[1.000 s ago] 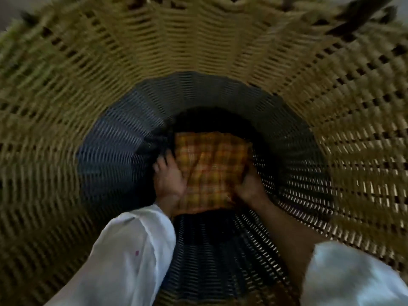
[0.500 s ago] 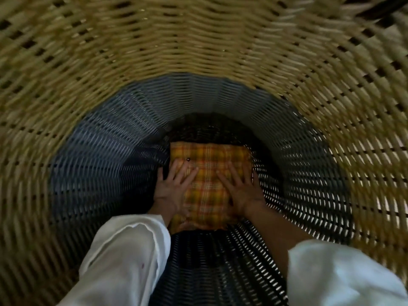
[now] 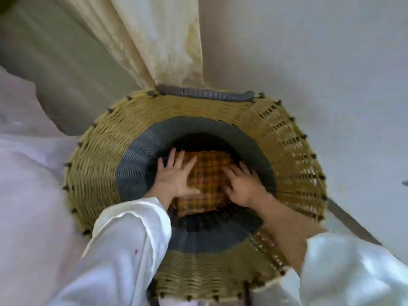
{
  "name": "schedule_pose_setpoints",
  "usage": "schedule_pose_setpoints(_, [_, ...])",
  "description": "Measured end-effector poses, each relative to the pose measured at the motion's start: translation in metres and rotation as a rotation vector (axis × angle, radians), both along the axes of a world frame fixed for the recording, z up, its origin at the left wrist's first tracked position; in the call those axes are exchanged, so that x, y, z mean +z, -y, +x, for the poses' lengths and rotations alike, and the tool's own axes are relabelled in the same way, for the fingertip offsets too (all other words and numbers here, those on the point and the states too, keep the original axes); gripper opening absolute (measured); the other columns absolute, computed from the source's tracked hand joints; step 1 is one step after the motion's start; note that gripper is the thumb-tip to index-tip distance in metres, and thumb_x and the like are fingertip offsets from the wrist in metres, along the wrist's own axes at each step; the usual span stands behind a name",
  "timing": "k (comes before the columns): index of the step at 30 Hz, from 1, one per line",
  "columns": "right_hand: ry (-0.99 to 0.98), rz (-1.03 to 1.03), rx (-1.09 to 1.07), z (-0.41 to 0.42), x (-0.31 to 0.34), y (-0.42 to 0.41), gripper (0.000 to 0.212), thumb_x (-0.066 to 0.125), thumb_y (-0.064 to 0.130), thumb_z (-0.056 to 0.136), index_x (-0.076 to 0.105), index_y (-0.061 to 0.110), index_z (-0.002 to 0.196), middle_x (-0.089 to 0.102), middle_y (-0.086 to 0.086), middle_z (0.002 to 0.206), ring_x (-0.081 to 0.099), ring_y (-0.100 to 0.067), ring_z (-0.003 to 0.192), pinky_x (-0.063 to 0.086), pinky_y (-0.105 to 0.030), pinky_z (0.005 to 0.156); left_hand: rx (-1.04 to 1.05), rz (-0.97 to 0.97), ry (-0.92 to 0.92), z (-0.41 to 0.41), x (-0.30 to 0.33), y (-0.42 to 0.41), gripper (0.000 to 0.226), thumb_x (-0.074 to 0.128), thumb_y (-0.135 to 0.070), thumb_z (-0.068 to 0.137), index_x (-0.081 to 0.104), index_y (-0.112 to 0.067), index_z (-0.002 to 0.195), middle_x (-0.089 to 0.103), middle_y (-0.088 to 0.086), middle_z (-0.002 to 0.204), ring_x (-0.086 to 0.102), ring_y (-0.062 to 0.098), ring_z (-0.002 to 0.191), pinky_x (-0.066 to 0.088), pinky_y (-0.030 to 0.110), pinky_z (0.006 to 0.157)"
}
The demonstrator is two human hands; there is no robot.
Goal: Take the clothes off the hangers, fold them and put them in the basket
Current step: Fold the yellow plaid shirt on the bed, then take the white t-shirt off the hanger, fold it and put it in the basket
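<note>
One folded plaid cloth point(image 3: 209, 180) in one basket point(image 3: 106, 155); two hands above it.

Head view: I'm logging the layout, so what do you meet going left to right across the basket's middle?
Tan basket wall → grey band → left hand → plaid cloth → right hand → tan wall again on the right.
</note>
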State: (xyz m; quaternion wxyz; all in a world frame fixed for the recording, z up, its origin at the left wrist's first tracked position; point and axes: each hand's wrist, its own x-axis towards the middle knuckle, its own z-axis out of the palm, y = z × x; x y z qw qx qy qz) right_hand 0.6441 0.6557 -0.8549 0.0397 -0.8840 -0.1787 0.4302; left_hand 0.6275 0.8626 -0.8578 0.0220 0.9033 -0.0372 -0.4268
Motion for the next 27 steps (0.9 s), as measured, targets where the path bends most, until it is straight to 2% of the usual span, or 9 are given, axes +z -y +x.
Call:
schedule_pose_setpoints(4, [0.106,0.039,-0.141,0.002,0.098,0.013,0.052,0.038,0.029,0.095,0.028,0.019,0.145,0.027,-0.005,0.151,0.019,-0.026,0.141,0.025,-0.047,0.112,0.017,-0.111,0.077,0.015,0.098,0.02,0.082,0.046,-0.064,0.085,0.01,-0.028,0.15,0.004,0.005,0.159,-0.004,0.028,0.146,0.008,0.053,0.116])
schedule_pose_setpoints(7, [0.193,0.043,-0.294,-0.006,0.195,0.03,0.046,0.037,0.026,0.095,0.037,0.019,0.14,0.038,-0.007,0.145,0.031,-0.028,0.135,0.031,-0.044,0.108,-0.04,-0.169,0.149,0.021,0.201,0.041,0.071,0.039,-0.059,0.091,0.019,-0.024,0.149,0.014,0.005,0.158,0.006,0.028,0.146,0.014,0.05,0.116])
schedule_pose_setpoints(14, [0.372,0.022,-0.586,-0.048,0.416,0.107,0.043,0.036,0.023,0.095,0.042,0.017,0.137,0.044,-0.011,0.14,0.041,-0.031,0.127,0.038,-0.042,0.101,-0.237,-0.317,0.368,0.02,0.415,0.112,0.062,0.042,-0.052,0.092,0.034,-0.018,0.143,0.035,0.008,0.148,0.03,0.029,0.136,0.032,0.043,0.108])
schedule_pose_setpoints(17, [0.476,0.028,-0.762,-0.092,0.499,0.158,0.041,0.036,0.021,0.093,0.048,0.018,0.133,0.047,-0.01,0.138,0.043,-0.032,0.125,0.04,-0.041,0.1,-0.368,-0.393,0.421,0.007,0.497,0.172,0.056,0.044,-0.048,0.093,0.042,-0.014,0.138,0.044,0.011,0.14,0.039,0.031,0.129,0.037,0.042,0.104])
schedule_pose_setpoints(20, [0.554,-0.042,-0.905,-0.147,0.559,0.208,0.04,0.035,0.021,0.094,0.046,0.017,0.133,0.049,-0.011,0.136,0.043,-0.031,0.125,0.039,-0.042,0.101,-0.506,-0.474,0.422,-0.019,0.557,0.241,0.054,0.046,-0.046,0.093,0.041,-0.016,0.138,0.045,0.012,0.139,0.041,0.03,0.129,0.04,0.041,0.103])
schedule_pose_setpoints(24, [0.646,-0.108,-1.099,-0.235,0.618,0.272,0.041,0.036,0.021,0.095,0.046,0.016,0.134,0.046,-0.008,0.139,0.042,-0.027,0.128,0.037,-0.043,0.104,-0.689,-0.578,0.477,-0.067,0.612,0.333,0.053,0.046,-0.047,0.092,0.043,-0.018,0.136,0.047,0.008,0.137,0.043,0.028,0.127,0.041,0.042,0.102])
schedule_pose_setpoints(27, [0.692,-0.182,-1.284,-0.329,0.657,0.324,0.039,0.035,0.021,0.096,0.047,0.015,0.133,0.047,-0.008,0.137,0.043,-0.026,0.126,0.037,-0.043,0.104,-0.841,-0.677,0.519,-0.134,0.652,0.408,0.052,0.048,-0.046,0.092,0.044,-0.018,0.135,0.047,0.007,0.138,0.043,0.025,0.129,0.039,0.039,0.104])
